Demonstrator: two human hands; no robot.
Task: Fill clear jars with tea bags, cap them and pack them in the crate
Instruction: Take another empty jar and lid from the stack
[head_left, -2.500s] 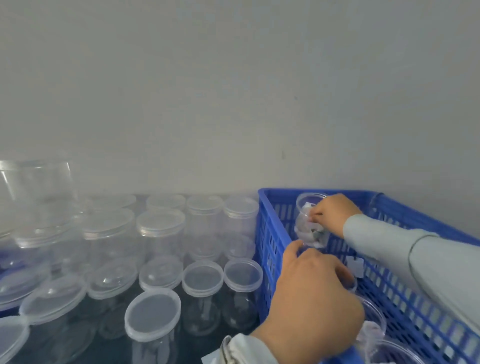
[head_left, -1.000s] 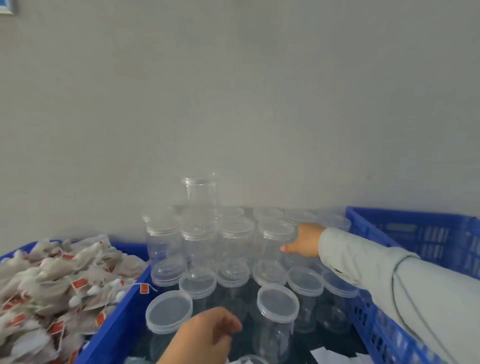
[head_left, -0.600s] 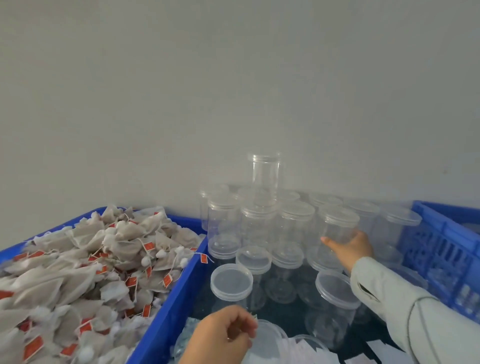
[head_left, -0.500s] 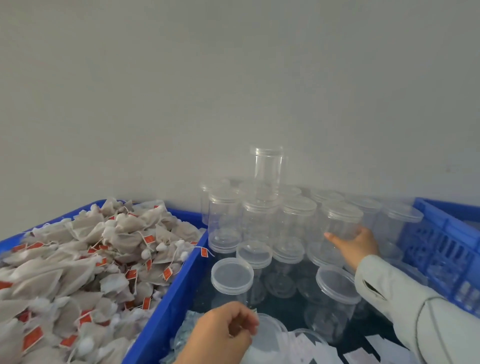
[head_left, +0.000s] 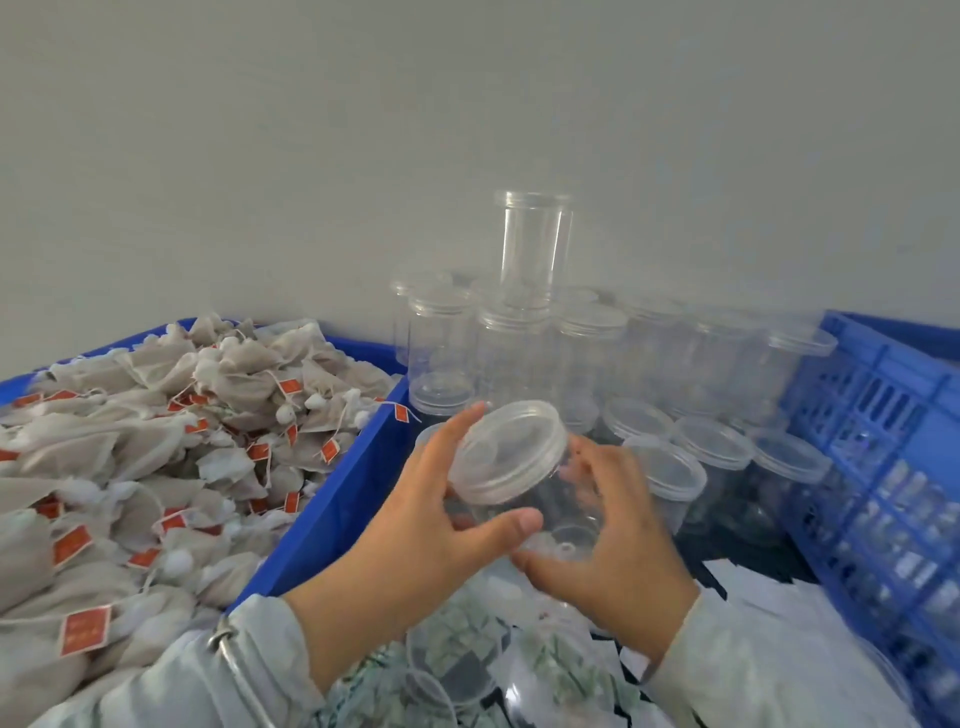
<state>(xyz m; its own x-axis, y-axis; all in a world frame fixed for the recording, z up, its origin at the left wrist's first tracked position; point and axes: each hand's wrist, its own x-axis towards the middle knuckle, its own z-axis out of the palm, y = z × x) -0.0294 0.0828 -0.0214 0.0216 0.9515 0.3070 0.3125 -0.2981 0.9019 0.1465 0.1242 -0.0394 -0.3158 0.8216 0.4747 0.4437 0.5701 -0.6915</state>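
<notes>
2 hands meet on 1 clear jar (head_left: 540, 499) at the middle of the frame, but start at your far left: a blue bin (head_left: 332, 499) is heaped with pale tea bags (head_left: 156, 447), their strings ending in small red tags. Just beside the bin's right wall, your left hand (head_left: 415, 540) comes up from a light sleeve (head_left: 197, 670). Its fingers are curled round the jar's white lid (head_left: 511, 452), fingertips along the lid's far edge and the thumb pressed against the jar wall just under the rim. The jar is lifted clear of the surface, tilted with its lid toward the left, and looks empty. Your right hand (head_left: 618, 545) cups the jar's base from the right, fingers wrapped behind the clear wall and the thumb underneath. Beyond the hands stand rows of capped clear jars (head_left: 670, 457), with 1 uncapped jar (head_left: 535, 244) raised upright above the back row against the grey wall (head_left: 467, 130). Below your wrists lie more clear containers and white paper slips (head_left: 763, 597); their details are blurred. At your far right, the blue slotted crate (head_left: 883, 447) borders the jar rows.
</notes>
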